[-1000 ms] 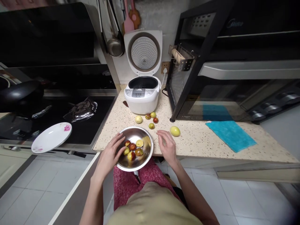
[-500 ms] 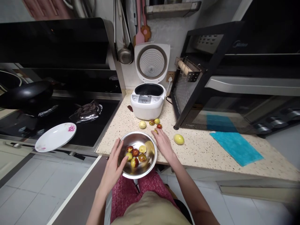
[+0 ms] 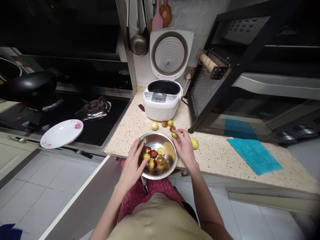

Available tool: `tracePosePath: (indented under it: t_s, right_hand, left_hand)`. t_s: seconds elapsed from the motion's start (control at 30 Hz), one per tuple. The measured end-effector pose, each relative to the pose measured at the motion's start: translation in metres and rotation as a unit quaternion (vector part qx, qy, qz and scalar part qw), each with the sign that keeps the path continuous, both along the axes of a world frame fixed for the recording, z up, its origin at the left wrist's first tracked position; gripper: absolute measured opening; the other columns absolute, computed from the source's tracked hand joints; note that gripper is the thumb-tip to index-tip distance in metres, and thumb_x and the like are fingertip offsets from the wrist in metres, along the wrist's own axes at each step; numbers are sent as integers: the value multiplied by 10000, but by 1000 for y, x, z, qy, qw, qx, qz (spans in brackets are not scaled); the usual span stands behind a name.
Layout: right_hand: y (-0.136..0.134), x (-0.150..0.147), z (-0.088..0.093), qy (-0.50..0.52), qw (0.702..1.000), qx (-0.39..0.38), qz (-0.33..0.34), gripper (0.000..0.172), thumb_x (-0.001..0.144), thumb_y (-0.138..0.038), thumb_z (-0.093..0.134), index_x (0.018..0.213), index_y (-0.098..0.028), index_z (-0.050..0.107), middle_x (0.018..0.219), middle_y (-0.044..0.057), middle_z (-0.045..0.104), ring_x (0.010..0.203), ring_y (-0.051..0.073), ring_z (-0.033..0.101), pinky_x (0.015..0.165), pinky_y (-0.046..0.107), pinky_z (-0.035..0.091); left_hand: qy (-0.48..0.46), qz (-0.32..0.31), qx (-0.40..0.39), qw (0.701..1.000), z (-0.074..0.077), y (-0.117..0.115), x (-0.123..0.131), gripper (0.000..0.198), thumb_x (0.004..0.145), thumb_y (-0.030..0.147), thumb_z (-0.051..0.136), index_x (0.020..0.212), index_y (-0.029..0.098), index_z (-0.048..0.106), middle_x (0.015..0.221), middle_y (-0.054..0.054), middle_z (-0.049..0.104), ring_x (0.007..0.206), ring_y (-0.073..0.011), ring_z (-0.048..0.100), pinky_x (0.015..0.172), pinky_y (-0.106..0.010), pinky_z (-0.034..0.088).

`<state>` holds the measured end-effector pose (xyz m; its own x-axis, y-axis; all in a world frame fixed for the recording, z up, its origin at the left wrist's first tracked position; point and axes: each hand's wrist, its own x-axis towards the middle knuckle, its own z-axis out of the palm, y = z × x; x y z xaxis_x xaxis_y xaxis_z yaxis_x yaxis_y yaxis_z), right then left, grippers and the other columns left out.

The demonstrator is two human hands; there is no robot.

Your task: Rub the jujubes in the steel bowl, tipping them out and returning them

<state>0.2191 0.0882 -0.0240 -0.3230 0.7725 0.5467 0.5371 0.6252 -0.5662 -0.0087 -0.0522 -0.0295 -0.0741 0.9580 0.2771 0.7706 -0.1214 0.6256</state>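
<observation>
- Plate [image 3: 60, 134] at the edge of the hob [image 3: 67, 107]
- Left hand [image 3: 131, 166] spread, resting on the left rim of the bowl [image 3: 155, 140], which overhangs the counter [image 3: 212, 153]
- Six fruits [image 3: 153, 153] inside
- Cooker [image 3: 161, 110], lid up
- Right hand [image 3: 185, 149] curled, pinching a green fruit [image 3: 174, 135]
- Cloth [image 3: 255, 156]

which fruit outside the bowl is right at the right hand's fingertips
The small yellow-green one, between thumb and fingers of the right hand. The dark red one lies just beyond it; other loose fruits sit outside that grip.
</observation>
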Motion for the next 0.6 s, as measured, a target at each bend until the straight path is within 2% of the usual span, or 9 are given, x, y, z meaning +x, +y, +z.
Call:
tracePosePath:
  t_s: [0.13, 0.23, 0.4, 0.6]
  right_hand:
    - [-16, -9, 19, -19, 993, -54, 104, 291, 1025, -203, 534, 1289, -265, 637, 1212, 95, 603, 1166, 261, 629, 990, 418, 561]
    - [-21, -19, 20, -62, 981, -79, 164, 286, 1010, -164, 547, 1259, -255, 654, 1182, 86, 635, 1124, 251, 653, 981, 414, 566]
    - [-15, -28, 9, -110, 972, -83, 188, 279, 972, -89, 569, 1191, -237, 658, 1166, 73, 670, 1042, 229, 681, 934, 393, 574]
    - [-9, -31, 2, -124, 973, -87, 175, 260, 934, -35, 574, 1091, -226, 655, 1111, 54, 673, 975, 207, 690, 869, 341, 560]
  left_hand:
    - [8, -11, 6, 1000, -2, 4, 8, 607, 1080, 435, 456, 1646, 322, 270, 1744, -83, 227, 1615, -281, 219, 1276, -572, 305]
    - [13, -17, 14, 1000, -5, 6, 13, 611, 1078, 429, 462, 1647, 320, 270, 1744, -84, 226, 1613, -281, 223, 1275, -562, 317]
    - [15, -2, 28, 1000, -9, 8, 18, 602, 1077, 418, 462, 1641, 300, 287, 1731, -105, 258, 1607, -288, 245, 1273, -567, 321]
    - [11, 12, 33, 999, -11, 9, 20, 593, 1071, 419, 477, 1629, 297, 316, 1716, -113, 298, 1600, -306, 263, 1266, -590, 324]
